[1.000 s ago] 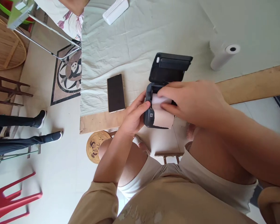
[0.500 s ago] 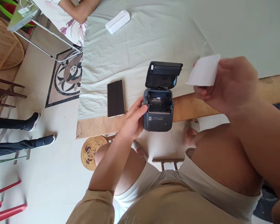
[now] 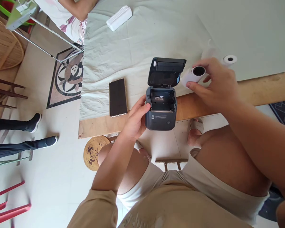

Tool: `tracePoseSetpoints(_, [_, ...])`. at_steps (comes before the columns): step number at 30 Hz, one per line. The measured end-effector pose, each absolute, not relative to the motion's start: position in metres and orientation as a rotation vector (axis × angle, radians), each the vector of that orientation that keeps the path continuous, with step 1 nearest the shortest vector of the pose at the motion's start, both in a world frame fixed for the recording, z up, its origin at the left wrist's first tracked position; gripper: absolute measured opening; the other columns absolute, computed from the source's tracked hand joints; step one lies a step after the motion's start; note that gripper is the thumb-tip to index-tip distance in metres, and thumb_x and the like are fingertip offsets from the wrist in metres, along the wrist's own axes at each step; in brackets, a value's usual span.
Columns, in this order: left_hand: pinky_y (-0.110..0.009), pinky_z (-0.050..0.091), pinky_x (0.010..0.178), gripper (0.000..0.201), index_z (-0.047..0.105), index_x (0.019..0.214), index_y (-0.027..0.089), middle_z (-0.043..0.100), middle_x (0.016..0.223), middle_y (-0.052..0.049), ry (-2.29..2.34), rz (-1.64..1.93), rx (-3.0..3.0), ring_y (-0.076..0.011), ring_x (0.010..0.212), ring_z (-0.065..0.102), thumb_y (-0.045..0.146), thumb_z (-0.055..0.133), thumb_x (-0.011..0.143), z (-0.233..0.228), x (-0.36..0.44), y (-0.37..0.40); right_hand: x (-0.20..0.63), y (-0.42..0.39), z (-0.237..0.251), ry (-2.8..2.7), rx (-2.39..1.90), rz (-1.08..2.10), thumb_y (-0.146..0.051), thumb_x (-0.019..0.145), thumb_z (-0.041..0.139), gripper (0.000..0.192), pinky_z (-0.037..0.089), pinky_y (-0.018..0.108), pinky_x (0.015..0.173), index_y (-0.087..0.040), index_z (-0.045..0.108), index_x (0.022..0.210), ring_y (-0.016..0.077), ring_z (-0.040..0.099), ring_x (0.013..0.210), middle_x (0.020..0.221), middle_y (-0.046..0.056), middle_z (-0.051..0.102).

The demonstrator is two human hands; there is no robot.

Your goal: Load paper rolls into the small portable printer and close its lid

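My left hand point(image 3: 138, 118) grips the left side of a dark portable label printer point(image 3: 161, 122) just over the table's front edge. Its lid point(image 3: 165, 72) is swung up, and the paper bay inside holds no roll. To the right of the lid, my right hand point(image 3: 211, 82) pinches a white paper roll point(image 3: 190, 77) between thumb and fingers, its dark-cored end facing up. Another white paper roll point(image 3: 230, 59) lies on the table behind that hand. Left of the printer a smartphone point(image 3: 118, 97) rests with a dark screen.
A pale cloth point(image 3: 137, 53) covers the table, with a bare wooden edge point(image 3: 102, 127) along the front. A white packet point(image 3: 119, 18) lies toward the back, near another person's arm point(image 3: 79, 9). Below the edge is a round wooden stool point(image 3: 92, 153).
My right hand has moved left toward the printer and turned the paper roll so its end shows. The second roll on the table has come into view. My left hand keeps its hold.
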State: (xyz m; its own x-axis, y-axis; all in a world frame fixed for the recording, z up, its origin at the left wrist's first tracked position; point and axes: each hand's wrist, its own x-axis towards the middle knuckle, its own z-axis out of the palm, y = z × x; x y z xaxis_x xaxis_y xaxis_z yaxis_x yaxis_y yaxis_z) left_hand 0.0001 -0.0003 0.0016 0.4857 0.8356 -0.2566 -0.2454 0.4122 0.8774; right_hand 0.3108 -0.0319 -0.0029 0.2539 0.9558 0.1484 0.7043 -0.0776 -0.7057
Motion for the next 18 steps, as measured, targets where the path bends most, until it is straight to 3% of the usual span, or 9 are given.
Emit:
tracePoseSetpoints(4, [-0.048,0.078,0.115,0.065,0.089,0.127,0.027,0.1,0.138,-0.009,0.777,0.771,0.907,-0.0401,0.143,0.093,0.071,0.112,0.085,0.001,0.0,0.0,0.309,-0.019,-0.013,-1.631,-1.92,0.491,-0.045,0.097,0.089,0.054,0.071,0.068,0.118,-0.031,0.076,0.148,0.0399,0.082,0.118,0.127,0.012,0.087])
tracePoseSetpoints(7, [-0.048,0.078,0.112,0.07,0.088,0.129,0.027,0.1,0.132,-0.008,0.786,0.768,0.891,-0.0405,0.141,0.094,0.072,0.114,0.083,0.002,0.0,0.0,0.313,-0.027,-0.007,-1.665,-1.895,0.406,-0.046,0.101,0.088,0.066,0.07,0.068,0.124,-0.031,0.071,0.163,0.0444,0.085,0.142,0.147,0.016,0.087])
tracePoseSetpoints(9, [-0.048,0.078,0.11,0.073,0.087,0.133,0.028,0.1,0.132,-0.008,0.783,0.767,0.877,-0.0407,0.141,0.094,0.072,0.115,0.083,0.001,0.0,-0.001,0.325,-0.04,0.003,-1.615,-1.831,0.183,-0.048,0.107,0.085,0.064,0.069,0.067,0.126,-0.031,0.07,0.167,0.0445,0.082,0.155,0.16,0.018,0.084])
tracePoseSetpoints(12, [-0.043,0.076,0.099,0.076,0.086,0.138,0.028,0.099,0.133,-0.008,0.774,0.767,0.865,-0.0396,0.137,0.095,0.071,0.115,0.083,0.001,0.0,-0.003,0.349,-0.052,0.017,-1.375,-1.781,-0.158,-0.037,0.11,0.079,0.052,0.067,0.062,0.119,-0.029,0.077,0.161,0.0401,0.083,0.154,0.162,0.017,0.083])
tracePoseSetpoints(15, [-0.042,0.075,0.092,0.078,0.086,0.141,0.029,0.099,0.135,-0.008,0.784,0.767,0.85,-0.04,0.133,0.096,0.071,0.115,0.082,0.002,0.001,-0.004,0.365,-0.045,0.018,-1.191,-2.029,0.002,-0.023,0.114,0.069,0.048,0.061,0.06,0.125,-0.027,0.082,0.16,0.0349,0.079,0.159,0.177,0.018,0.076])
tracePoseSetpoints(18, [-0.047,0.078,0.105,0.076,0.086,0.138,0.028,0.098,0.14,-0.009,0.781,0.767,0.841,-0.0435,0.144,0.093,0.07,0.115,0.082,0.004,0.002,-0.004,0.367,-0.032,0.011,-1.172,-2.257,0.328,-0.028,0.119,0.073,0.05,0.058,0.062,0.132,-0.028,0.078,0.169,0.0345,0.078,0.152,0.171,0.021,0.076])
